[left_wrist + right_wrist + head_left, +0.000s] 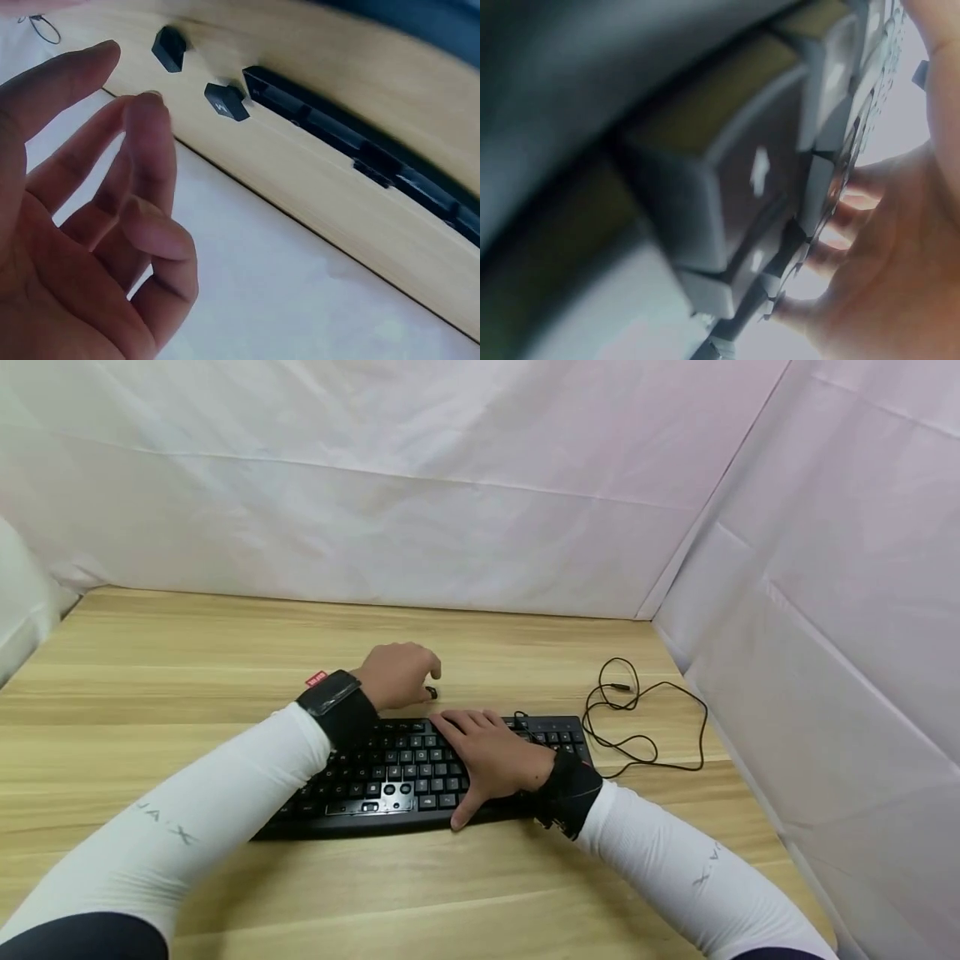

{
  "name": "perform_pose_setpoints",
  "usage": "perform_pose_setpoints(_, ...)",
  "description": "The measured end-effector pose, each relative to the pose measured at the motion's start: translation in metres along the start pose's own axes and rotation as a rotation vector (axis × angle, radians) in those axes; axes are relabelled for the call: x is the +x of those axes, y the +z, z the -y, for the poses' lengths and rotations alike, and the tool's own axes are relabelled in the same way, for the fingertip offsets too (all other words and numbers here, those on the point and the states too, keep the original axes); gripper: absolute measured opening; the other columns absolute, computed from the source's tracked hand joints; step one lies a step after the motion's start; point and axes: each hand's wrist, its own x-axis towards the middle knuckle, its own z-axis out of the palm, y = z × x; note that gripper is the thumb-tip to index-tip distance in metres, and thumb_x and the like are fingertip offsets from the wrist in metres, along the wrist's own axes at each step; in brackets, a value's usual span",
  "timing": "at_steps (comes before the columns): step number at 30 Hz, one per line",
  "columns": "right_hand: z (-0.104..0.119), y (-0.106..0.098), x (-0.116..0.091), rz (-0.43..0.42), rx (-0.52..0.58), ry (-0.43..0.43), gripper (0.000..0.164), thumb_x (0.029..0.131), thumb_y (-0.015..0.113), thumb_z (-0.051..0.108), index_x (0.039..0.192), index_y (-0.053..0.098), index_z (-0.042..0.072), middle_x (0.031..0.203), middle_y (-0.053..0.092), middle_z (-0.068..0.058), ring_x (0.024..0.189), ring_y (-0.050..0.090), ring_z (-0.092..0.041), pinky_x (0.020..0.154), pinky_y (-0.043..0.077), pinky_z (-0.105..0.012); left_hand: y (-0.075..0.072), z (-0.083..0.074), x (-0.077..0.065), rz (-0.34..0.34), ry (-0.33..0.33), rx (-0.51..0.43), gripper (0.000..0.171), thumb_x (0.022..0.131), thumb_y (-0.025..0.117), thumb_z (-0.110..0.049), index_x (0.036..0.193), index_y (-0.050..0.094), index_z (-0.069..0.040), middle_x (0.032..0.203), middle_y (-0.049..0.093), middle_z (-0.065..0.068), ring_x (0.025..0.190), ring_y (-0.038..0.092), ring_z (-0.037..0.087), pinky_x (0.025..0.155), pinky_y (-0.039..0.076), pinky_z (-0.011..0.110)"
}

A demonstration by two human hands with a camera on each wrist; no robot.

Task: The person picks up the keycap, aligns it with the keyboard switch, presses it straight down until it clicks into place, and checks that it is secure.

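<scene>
Keycaps [224, 103] could scatter if my left hand [397, 675], fingers apart and empty, clips them while my right hand [495, 758], spread, rests on the keyboard [420, 768].

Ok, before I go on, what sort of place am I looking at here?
Probably a curtained-off work booth, though I can't see beyond it. White sheeting hangs behind and to the right of a wood-grain table, which bears a black keyboard and its loosely looped cable.

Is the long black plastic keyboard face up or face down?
Face up: the long black plastic keyboard shows its keys in the head view.
</scene>
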Motion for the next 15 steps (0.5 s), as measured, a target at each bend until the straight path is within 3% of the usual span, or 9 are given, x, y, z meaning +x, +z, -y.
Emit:
perform_pose_setpoints(5, -0.001, -0.001, -0.001, 0.001, -0.008, 0.002, 0.139, 0.049, 0.067, 0.08, 0.151, 0.01, 0.004, 0.154, 0.019, -0.013, 0.136, 0.015, -0.028, 0.109, 0.021, -0.054, 0.003, -0.004, 0.013, 0.041, 0.006, 0.031, 0.027, 0.082, 0.071, -0.018, 0.106, 0.07, -0.008, 0.105, 0.069, 0.011, 0.075, 0.061, 0.022, 0.066, 0.055, 0.042)
perform_pose_setpoints(9, -0.002, -0.001, -0.002, 0.002, -0.012, 0.0, 0.139, 0.049, 0.066, 0.081, 0.151, 0.01, 0.004, 0.153, 0.019, -0.013, 0.137, 0.015, -0.028, 0.109, 0.022, -0.054, 0.013, -0.002, 0.022, 0.045, 0.01, 0.047, 0.005, 0.083, 0.069, -0.017, 0.08, 0.07, -0.012, 0.079, 0.066, 0.004, 0.059, 0.051, 0.017, 0.052, 0.044, 0.031)
perform_pose_setpoints(12, -0.001, -0.001, -0.002, 0.002, -0.011, -0.003, 0.139, 0.05, 0.067, 0.08, 0.151, 0.01, 0.004, 0.154, 0.019, -0.013, 0.137, 0.015, -0.028, 0.109, 0.022, -0.053, 0.019, -0.002, 0.027, 0.045, 0.014, 0.056, 0.027, 0.084, 0.067, -0.014, 0.059, 0.056, -0.016, 0.056, 0.047, -0.002, 0.05, 0.039, 0.014, 0.045, 0.029, 0.029)
perform_pose_setpoints(15, 0.0, -0.002, -0.003, -0.001, -0.009, -0.008, 0.138, 0.05, 0.067, 0.08, 0.151, 0.01, 0.004, 0.154, 0.018, -0.014, 0.137, 0.015, -0.028, 0.109, 0.021, -0.053, 0.021, -0.002, 0.026, 0.032, 0.021, 0.065, 0.037, 0.084, 0.065, -0.01, 0.053, 0.046, -0.018, 0.05, 0.033, -0.004, 0.047, 0.032, 0.013, 0.043, 0.024, 0.028)
